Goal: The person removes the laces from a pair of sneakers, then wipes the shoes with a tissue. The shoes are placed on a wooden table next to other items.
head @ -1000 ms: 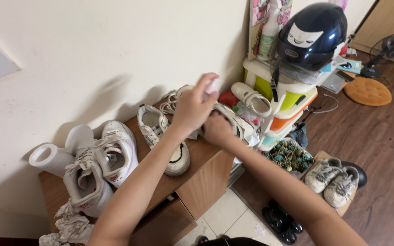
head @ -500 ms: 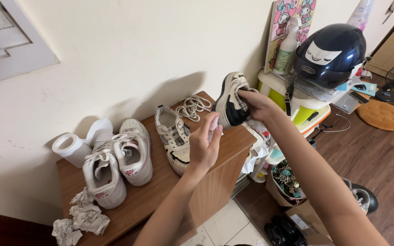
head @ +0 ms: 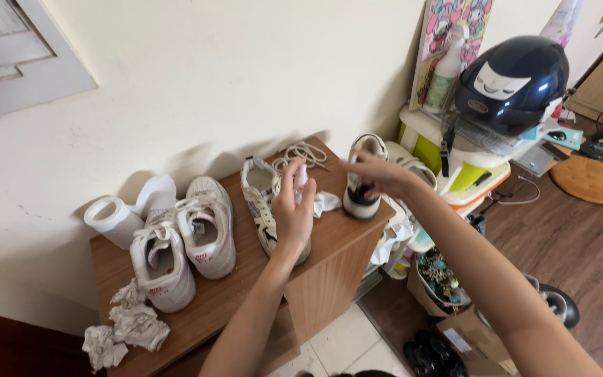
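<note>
Head view: right hand [head: 378, 174] has set the shoe [head: 361, 183] down.

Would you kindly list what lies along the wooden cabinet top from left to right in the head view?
Crumpled white paper wads → white paper towel roll → pair of white sneakers → left hand holding a small pale bottle → black-and-white sneaker stood on end under the right hand.
</note>
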